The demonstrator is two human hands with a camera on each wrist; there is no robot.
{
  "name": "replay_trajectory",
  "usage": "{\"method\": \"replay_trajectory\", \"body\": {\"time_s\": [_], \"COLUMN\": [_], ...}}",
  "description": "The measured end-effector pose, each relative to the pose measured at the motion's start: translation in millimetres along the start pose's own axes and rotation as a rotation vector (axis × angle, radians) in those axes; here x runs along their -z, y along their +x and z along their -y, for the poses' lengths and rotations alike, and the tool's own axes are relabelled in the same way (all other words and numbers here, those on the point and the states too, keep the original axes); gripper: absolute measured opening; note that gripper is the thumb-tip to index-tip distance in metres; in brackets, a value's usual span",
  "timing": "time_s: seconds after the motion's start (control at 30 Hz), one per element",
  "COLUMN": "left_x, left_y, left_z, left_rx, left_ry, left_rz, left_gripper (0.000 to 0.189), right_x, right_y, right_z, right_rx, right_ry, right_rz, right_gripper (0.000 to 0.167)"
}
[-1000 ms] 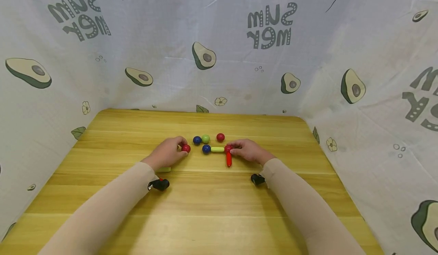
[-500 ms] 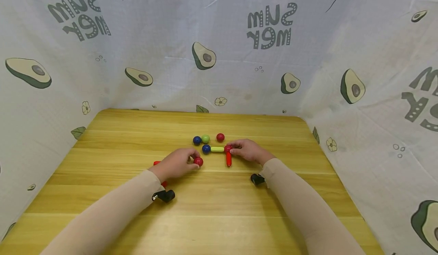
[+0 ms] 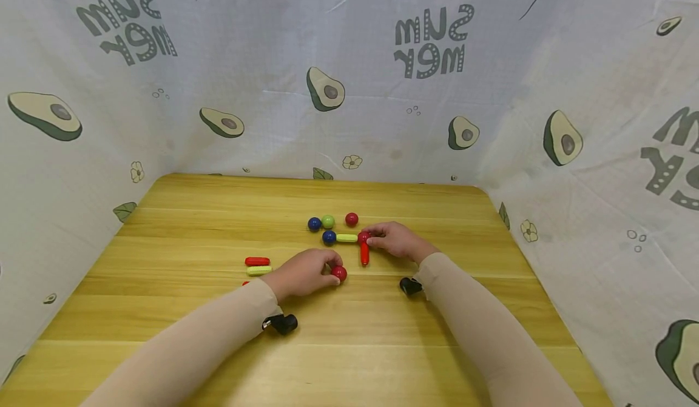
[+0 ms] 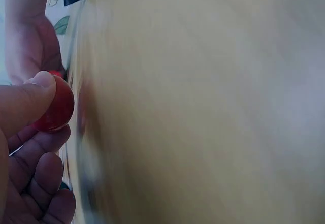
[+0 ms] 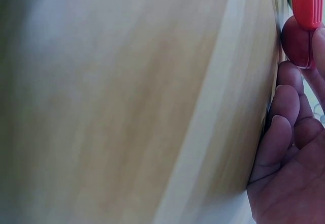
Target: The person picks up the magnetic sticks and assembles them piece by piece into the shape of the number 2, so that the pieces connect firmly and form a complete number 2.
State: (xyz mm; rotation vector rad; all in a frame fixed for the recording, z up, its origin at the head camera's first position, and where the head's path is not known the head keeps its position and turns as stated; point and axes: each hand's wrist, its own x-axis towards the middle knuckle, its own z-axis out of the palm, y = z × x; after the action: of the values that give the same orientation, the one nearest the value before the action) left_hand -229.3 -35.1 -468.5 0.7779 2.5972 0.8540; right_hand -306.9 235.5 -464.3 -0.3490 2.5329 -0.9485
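Observation:
My left hand (image 3: 308, 272) pinches a red ball (image 3: 339, 273) between thumb and fingers; the left wrist view shows the same red ball (image 4: 57, 104) under the thumb. To its upper right, my right hand (image 3: 397, 239) holds another red ball (image 3: 363, 237), a corner of a joined piece. From that ball a red rod (image 3: 364, 254) points toward me, and a yellow-green rod (image 3: 346, 238) runs left to a blue ball (image 3: 329, 237). In the right wrist view the red rod (image 5: 307, 3) meets the held ball (image 5: 297, 43).
Behind the joined piece lie a blue ball (image 3: 314, 224), a green ball (image 3: 327, 221) and a red ball (image 3: 352, 219). Left of my left hand are a red rod (image 3: 257, 261) and a yellow-green rod (image 3: 259, 270); more red shows partly hidden by the arm.
My left hand has carried its red ball rightward and toward me, nearer the red rod's end. Loose rods at the left have come into view. The right hand has stayed in place.

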Motion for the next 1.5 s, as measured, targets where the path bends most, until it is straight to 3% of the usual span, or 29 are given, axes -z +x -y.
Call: {"method": "replay_trajectory", "body": {"time_s": [0.47,1.5], "left_x": [-16.4,-29.0], "left_y": [12.5,27.4], "left_z": [-17.0,-30.3], "left_rx": [-0.040,-0.021], "left_ry": [0.057,0.063], "left_rz": [0.018,-0.077], "left_gripper": [0.027,0.030], "right_x": [0.2,-0.2], "right_y": [0.6,2.0], "right_z": [-1.0,-5.5], "right_rx": [0.015,0.070], "right_ry": [-0.002,-0.006], "right_rz": [-0.003,-0.003], "right_gripper": [0.040,0.035]}}
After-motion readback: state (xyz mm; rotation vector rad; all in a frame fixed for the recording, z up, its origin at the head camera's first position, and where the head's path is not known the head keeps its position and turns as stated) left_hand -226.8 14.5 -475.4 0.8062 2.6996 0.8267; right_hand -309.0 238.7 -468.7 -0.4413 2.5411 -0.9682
